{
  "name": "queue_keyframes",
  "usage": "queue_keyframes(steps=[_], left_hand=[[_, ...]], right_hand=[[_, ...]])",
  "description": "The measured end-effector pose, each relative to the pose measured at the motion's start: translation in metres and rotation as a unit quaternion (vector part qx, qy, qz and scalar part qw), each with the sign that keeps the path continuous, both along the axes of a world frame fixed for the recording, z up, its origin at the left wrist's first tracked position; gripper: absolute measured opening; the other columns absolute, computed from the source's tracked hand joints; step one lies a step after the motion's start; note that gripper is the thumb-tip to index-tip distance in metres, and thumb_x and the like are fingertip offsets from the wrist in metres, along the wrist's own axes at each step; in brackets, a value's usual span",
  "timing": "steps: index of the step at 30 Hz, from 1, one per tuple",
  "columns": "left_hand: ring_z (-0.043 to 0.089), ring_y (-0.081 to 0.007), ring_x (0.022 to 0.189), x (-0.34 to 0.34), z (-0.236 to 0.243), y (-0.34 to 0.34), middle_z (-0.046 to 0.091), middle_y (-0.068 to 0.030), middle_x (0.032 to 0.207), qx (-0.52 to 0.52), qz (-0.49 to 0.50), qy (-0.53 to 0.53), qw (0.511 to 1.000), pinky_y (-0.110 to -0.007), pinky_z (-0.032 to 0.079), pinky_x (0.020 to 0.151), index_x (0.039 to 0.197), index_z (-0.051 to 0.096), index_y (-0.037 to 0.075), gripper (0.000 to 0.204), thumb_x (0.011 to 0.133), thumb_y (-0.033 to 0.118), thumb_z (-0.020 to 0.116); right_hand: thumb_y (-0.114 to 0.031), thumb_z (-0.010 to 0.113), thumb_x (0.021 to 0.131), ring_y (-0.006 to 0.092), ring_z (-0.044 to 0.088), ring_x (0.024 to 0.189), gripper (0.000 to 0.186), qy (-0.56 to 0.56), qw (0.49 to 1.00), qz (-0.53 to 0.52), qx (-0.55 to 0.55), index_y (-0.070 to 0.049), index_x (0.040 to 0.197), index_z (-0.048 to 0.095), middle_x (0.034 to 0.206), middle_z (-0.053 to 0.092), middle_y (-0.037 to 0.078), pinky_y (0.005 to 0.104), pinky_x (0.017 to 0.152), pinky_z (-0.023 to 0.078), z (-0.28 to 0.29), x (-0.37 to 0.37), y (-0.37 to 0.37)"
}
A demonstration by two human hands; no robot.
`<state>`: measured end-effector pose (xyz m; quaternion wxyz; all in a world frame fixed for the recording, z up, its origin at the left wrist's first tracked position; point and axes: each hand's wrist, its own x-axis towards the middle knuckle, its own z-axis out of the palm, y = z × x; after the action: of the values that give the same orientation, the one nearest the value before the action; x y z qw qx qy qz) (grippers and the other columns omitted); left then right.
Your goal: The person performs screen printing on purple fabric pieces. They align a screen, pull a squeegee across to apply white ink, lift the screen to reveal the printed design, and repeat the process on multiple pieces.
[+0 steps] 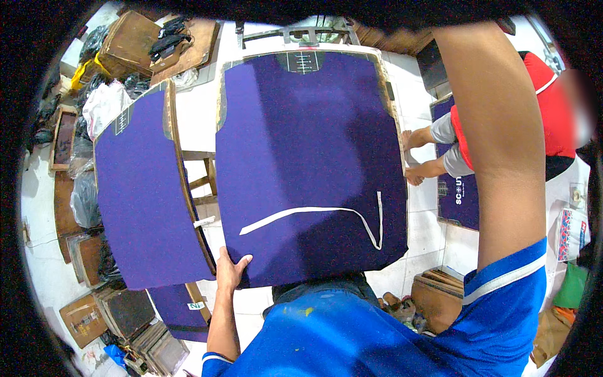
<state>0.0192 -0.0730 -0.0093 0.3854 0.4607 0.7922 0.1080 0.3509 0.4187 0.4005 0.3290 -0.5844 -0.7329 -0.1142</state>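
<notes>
Middle purple panel [276, 138]: lies flat on its board at the centre of the frame, a white ladder-like print [303, 61] near its top edge; a dark shadow covers much of its right side.
White strip [301, 210]: rests on the lower half of that panel, sloping up from the left, bending down on the right, then turning sharply upward near the right edge.
My left hand [233, 269]: at the panel's lower left corner, thumb spread from the fingers and touching the purple; I cannot tell whether I am pinching the edge.
My right arm [502, 119]: raised along the right of the frame, past the upper rim; my right hand is out of view, so I cannot tell its state.
Left purple panel [144, 201]: on a second board, just beside the middle one, with a small white scrap [204, 222] at its right edge.
Co-worker [556, 129]: at the right, in a red top, partly behind my arm, bare feet on the white tiles [424, 239].
Stacked boards [433, 298]: lower right, near my blue shirt [352, 333].
</notes>
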Motion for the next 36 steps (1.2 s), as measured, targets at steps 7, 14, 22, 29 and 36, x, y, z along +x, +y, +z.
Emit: queue_keyframes(steps=[7,14,22,29,36], left_hand=[[0.074,-0.047,0.104,-0.007,-0.003,0.004,0.075,-0.032,0.111,0.004,-0.028,0.027,0.999,-0.05,0.058,0.092,0.125,0.055,-0.006,0.07,0.082,0.034,0.094],[0.075,-0.0452,0.103,-0.003,0.002,0.005,0.075,-0.0311,0.108,-0.021,-0.011,0.018,1.0,-0.05,0.058,0.093,0.124,0.054,-0.005,0.069,0.084,0.036,0.093],[0.073,-0.0477,0.108,-0.009,-0.001,0.016,0.073,-0.0335,0.113,-0.05,-0.021,0.017,0.998,-0.052,0.057,0.094,0.126,0.053,-0.008,0.076,0.084,0.043,0.091],[0.076,-0.0426,0.102,-0.025,-0.02,0.036,0.076,-0.0295,0.104,-0.119,-0.163,0.163,0.966,-0.051,0.06,0.091,0.116,0.067,-0.005,0.099,0.073,0.084,0.077],[0.069,-0.0421,0.121,-0.011,0.075,0.165,0.071,-0.0302,0.126,0.118,-0.214,0.106,0.964,-0.051,0.056,0.1,0.144,0.06,-0.002,0.086,0.085,0.055,0.085]], right_hand=[[-0.092,0.071,0.07,0.0247,0.064,0.056,0.086,0.012,1.0,0.009,-0.015,-0.01,0.049,0.059,0.055,0.062,0.008,0.0418,0.066,0.052,0.004,0.0,-0.003],[-0.09,0.073,0.071,0.0243,0.064,0.056,0.083,0.026,0.999,0.022,-0.024,-0.012,0.049,0.056,0.056,0.063,0.007,0.0418,0.066,0.052,0.01,-0.002,-0.003],[-0.087,0.076,0.07,0.0251,0.068,0.067,0.082,0.036,0.999,0.011,-0.004,-0.006,0.063,0.067,0.067,0.069,0.011,0.0425,0.07,0.053,0.016,-0.004,0.003],[-0.089,0.074,0.072,0.0181,0.057,0.058,0.082,0.012,1.0,0.0,-0.022,-0.01,0.057,0.057,0.062,0.059,0.005,0.0415,0.06,0.047,0.023,-0.013,0.001],[-0.076,0.079,0.077,0.0306,0.067,0.081,0.068,0.007,1.0,-0.016,0.004,-0.009,0.083,0.07,0.082,0.069,0.011,0.0469,0.076,0.051,-0.038,0.002,-0.053]])
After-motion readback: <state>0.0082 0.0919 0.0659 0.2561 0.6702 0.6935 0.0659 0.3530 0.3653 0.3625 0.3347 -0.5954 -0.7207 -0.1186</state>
